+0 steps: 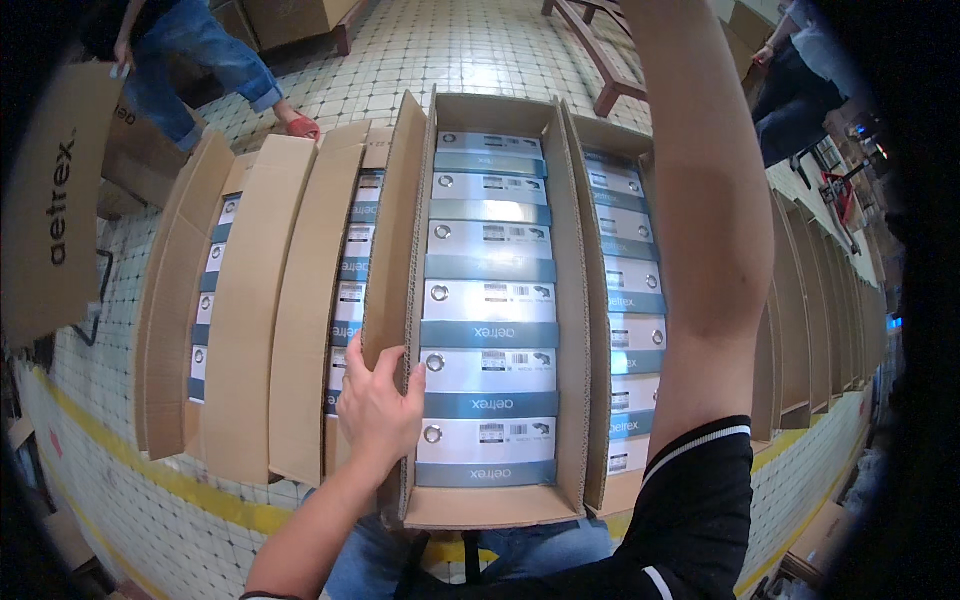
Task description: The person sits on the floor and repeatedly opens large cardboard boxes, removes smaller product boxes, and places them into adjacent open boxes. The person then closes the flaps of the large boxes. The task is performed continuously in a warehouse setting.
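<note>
My left fingers (385,365) were curled over the edge of the left flap (395,230) of the open carton (490,505), the left hand (380,405) gripping it so the flap stood upright, probably to keep it off the contents. The carton sat just in front of me, packed with a column of white and teal shoeboxes (489,370). My right arm (700,200) reached up and away past the carton's right side; its hand was out of view, so I couldn't tell its grip. Similar open cartons (250,320) stood touching on both sides, their flaps crowding mine. Another person (190,60) stood on the tiled floor (470,40) beyond.
</note>
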Available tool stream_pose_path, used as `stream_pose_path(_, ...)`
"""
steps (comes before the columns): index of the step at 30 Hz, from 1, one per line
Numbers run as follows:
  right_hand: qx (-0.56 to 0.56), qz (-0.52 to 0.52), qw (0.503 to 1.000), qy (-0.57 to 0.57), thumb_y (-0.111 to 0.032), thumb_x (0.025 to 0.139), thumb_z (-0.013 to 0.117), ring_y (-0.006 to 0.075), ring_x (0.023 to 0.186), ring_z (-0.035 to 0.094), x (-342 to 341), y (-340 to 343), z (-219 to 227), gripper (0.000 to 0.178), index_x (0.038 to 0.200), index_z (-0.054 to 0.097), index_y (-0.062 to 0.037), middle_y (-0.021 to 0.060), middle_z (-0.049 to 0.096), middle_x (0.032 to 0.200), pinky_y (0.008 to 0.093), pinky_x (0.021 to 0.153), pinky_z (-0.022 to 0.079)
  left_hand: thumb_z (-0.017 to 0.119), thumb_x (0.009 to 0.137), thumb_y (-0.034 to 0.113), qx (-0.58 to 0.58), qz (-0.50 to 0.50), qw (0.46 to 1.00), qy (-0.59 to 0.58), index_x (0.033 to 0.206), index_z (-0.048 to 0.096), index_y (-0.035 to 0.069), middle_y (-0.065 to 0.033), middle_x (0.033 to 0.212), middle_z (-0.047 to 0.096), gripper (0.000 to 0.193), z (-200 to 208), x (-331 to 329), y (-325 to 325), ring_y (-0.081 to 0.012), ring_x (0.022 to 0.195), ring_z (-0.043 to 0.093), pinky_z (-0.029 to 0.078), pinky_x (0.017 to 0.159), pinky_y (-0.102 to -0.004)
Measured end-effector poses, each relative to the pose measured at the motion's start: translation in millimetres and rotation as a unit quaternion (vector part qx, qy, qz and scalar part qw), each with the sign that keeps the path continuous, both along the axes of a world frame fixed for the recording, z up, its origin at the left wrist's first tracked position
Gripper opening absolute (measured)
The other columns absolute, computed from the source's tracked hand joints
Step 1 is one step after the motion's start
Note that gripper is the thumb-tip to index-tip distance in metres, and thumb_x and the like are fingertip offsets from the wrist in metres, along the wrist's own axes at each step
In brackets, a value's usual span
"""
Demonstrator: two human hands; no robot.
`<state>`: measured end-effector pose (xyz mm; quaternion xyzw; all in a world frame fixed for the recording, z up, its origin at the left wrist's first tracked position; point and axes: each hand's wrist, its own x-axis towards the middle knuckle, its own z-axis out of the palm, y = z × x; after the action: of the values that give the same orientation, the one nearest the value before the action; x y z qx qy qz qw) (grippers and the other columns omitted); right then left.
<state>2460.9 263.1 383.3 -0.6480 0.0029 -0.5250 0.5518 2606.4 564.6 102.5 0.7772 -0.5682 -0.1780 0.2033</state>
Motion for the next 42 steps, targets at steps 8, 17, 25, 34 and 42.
stream_pose_path(8,-0.028,-0.146,0.872,0.466,-0.034,0.094,0.057,0.0356,0.081,0.067,30,130,-160,0.033,0.096,0.064,-0.0016,0.0186,0.068,0.085,0.0447,0.074,0.053,0.06,0.09,0.037,0.013,-0.013,0.999,-0.051,0.124,0.059,0.012,-0.0211,0.143,0.039,0.042,3,-7,-3,-0.0426,0.109,0.057,0.047,0.091,-0.0495)
stream_pose_path(17,-0.267,-0.207,0.746,0.574,-0.046,0.093,0.055,0.0372,0.129,0.048,55,310,-264,0.047,0.11,0.063,-0.0031,0.0228,0.055,0.131,0.0546,0.107,0.034,0.05,0.096,0.029,-0.013,-0.171,0.953,0.249,0.135,0.048,0.002,-0.024,0.128,0.056,0.047,-30,64,90,-0.043,0.106,0.06,0.048,0.084,-0.0524)
stream_pose_path(25,-0.226,-0.285,0.598,0.714,-0.047,0.087,0.064,0.0416,0.139,0.035,83,408,-263,0.05,0.103,0.062,-0.0002,0.0339,0.029,0.15,0.0529,0.112,0.03,0.065,0.086,0.023,-0.192,-0.304,0.92,-0.153,0.13,0.057,0.009,-0.0237,0.136,0.05,0.046,-75,177,142,-0.041,0.126,0.047,0.043,0.099,-0.0522)
stream_pose_path(34,-0.225,-0.304,0.524,0.763,-0.024,0.083,0.066,0.0268,0.092,0.064,107,442,-285,0.018,0.098,0.064,-0.0138,0.0109,0.063,0.092,0.0534,0.11,0.031,0.057,0.093,0.029,-0.005,-0.109,0.991,0.078,0.099,0.063,-0.001,-0.0265,0.088,0.066,0.03,-62,252,149,-0.0454,0.084,0.064,0.051,0.075,-0.0532)
stream_pose_path(42,-0.249,-0.371,0.585,0.677,-0.015,0.083,0.062,0.0268,0.072,0.063,97,389,-233,0.009,0.09,0.067,-0.0171,0.0061,0.064,0.07,0.0443,0.086,0.041,0.055,0.093,0.035,-0.045,-0.105,0.991,0.068,0.088,0.068,-0.003,-0.028,0.081,0.067,0.04,5,264,105,-0.0461,0.079,0.065,0.052,0.074,-0.0531)
